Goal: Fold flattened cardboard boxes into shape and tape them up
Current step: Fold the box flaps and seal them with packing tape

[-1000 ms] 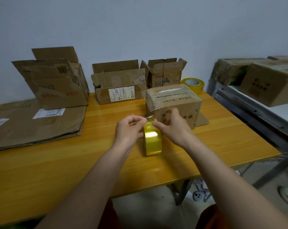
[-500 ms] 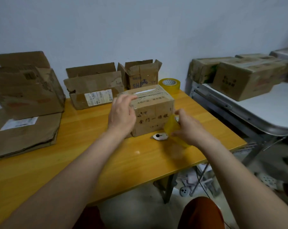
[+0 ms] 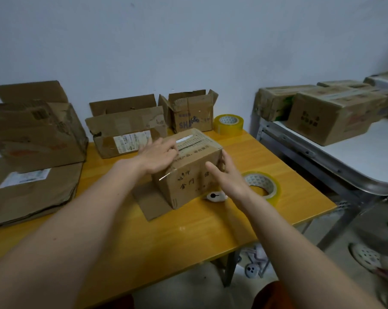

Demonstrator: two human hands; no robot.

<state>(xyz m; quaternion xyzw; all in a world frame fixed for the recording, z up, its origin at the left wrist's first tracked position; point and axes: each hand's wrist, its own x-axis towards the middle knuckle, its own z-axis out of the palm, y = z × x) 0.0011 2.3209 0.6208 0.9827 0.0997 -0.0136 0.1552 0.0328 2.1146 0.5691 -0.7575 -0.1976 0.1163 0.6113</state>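
The taped cardboard box (image 3: 188,166) sits mid-desk (image 3: 144,241), long axis running near-left to far-right. The left hand (image 3: 158,157) lies flat on top; the right hand (image 3: 227,177), open, touches its right end, holding nothing.

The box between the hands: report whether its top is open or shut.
Shut. The box has its top flaps lying flat with tape along the seam.

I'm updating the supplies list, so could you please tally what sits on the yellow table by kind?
Assembled cardboard boxes: 4, namely the taped box under both hands, the big box, the labelled box and the small open box.
Tape rolls: 2, one at the back, one lying flat.
White cutter: 1.
Stack of flattened cardboard: 1.
Total: 8.
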